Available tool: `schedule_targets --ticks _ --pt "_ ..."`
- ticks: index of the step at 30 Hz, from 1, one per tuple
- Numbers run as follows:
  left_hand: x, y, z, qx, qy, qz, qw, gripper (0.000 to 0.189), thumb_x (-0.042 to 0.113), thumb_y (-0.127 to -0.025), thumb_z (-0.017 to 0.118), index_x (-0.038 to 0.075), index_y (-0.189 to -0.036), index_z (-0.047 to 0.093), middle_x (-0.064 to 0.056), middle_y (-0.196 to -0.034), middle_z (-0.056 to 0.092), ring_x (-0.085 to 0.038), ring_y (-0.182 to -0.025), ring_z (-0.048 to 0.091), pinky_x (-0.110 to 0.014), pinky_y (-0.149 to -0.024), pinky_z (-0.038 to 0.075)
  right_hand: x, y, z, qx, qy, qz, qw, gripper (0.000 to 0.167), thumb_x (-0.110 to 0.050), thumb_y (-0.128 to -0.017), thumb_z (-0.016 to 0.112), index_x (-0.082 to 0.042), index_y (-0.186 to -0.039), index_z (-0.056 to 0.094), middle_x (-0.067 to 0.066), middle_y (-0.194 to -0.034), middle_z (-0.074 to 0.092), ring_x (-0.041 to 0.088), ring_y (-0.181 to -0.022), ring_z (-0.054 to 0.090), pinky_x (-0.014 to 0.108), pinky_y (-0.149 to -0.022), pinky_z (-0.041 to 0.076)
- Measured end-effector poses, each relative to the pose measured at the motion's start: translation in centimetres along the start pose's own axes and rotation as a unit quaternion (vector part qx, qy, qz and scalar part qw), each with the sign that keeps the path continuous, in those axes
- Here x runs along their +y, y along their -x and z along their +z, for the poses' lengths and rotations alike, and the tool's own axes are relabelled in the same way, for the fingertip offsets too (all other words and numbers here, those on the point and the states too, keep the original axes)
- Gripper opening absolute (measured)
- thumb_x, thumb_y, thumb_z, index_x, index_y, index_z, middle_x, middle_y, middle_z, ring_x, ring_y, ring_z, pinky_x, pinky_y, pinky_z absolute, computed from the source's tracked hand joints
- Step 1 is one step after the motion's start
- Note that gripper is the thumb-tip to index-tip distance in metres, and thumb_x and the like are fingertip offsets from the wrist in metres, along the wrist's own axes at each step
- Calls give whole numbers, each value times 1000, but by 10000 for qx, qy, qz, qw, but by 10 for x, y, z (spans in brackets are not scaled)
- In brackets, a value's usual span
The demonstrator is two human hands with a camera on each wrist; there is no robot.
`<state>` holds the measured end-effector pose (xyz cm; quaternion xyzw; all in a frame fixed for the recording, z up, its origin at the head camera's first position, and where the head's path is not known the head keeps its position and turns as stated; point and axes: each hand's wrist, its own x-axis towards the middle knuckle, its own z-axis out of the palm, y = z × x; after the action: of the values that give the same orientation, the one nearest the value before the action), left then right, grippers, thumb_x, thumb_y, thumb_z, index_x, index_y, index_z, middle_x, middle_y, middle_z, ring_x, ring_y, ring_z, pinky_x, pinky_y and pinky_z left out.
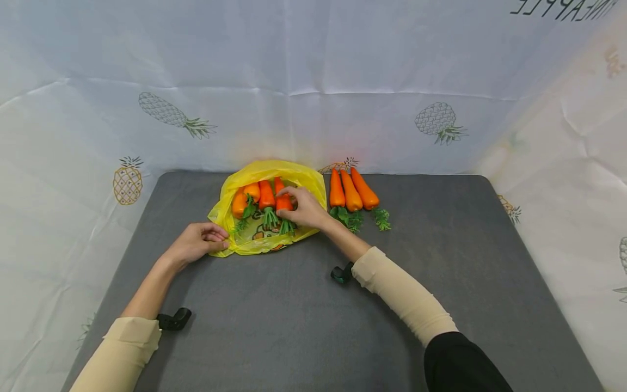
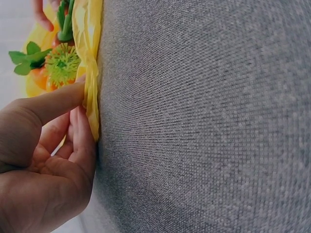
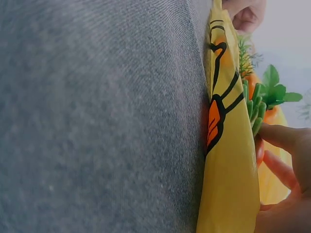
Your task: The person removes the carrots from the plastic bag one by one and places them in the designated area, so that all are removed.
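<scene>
A yellow plastic bag lies with its mouth spread toward me. Several orange toy carrots with green tops are inside, among them a carrot in the middle and a paler one at the left. My left hand pinches the bag's front left edge between thumb and fingers, as the left wrist view also shows. Reaching into the bag from the right, my right hand grips the rightmost carrot near its leafy end. In the right wrist view, the bag's front edge partly hides that carrot.
Three more carrots lie side by side to the right of the bag, leafy ends toward me. Everything rests on a grey cloth-covered table. Behind it hangs a white curtain printed with pineapples.
</scene>
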<state>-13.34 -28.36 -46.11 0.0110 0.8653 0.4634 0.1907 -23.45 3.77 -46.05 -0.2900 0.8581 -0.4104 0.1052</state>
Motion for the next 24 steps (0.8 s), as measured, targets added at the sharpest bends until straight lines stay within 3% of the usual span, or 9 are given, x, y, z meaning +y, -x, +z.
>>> schedule_targets --ticks 4,7,12,16,19,24 --pt "0 0 0 -7 -1 -17 10000 37 11 -101 78 -9 -129 67 -21 -119 75 -1 -88 67 -20 -75 58 0 -1 3 -76 109 -5 9999 48 -25 -102 77 -11 -145 64 6 -84 65 19 -77 59 30 -71 45" --pt "1 0 0 -10 0 -5 10000 37 11 -101 78 -10 -129 67 -20 -117 75 -1 -87 67 -19 -75 58 -1 -1 4 -133 276 -26 9995 51 -26 -102 77 -10 -148 63 -1 -71 52 14 -64 43 27 -65 35" --pt "2 1 -1 -9 -13 22 10000 36 11 -101 78 -9 -129 67 -20 -117 76 -1 -88 67 -19 -75 58 -3 -1 4 -100 428 26 9990 52 -25 -101 78 -12 -148 63 3 -83 61 13 -70 45 29 -70 36" --pt "2 1 -1 -17 -23 18 10000 36 12 -101 78 -9 -128 67 -21 -117 75 -1 -88 66 -19 -75 58 -3 0 4 -83 333 206 9992 50 -25 -100 78 -14 -147 63 10 -104 72 15 -73 52 30 -74 42" --pt "2 1 -1 -13 -34 24 10000 36 12 -101 78 -9 -128 67 -21 -117 75 -1 -88 66 -19 -76 58 -4 2 3 -75 140 343 9993 49 -25 -100 78 -15 -145 63 12 -115 75 14 -71 54 29 -72 44" --pt "2 1 0 20 -7 57 10000 35 12 -100 78 -9 -127 68 -20 -115 76 -1 -87 66 -19 -75 58 -6 4 -1 -65 -207 419 9989 49 -24 -100 79 -14 -145 63 15 -118 75 13 -65 53 27 -64 44"
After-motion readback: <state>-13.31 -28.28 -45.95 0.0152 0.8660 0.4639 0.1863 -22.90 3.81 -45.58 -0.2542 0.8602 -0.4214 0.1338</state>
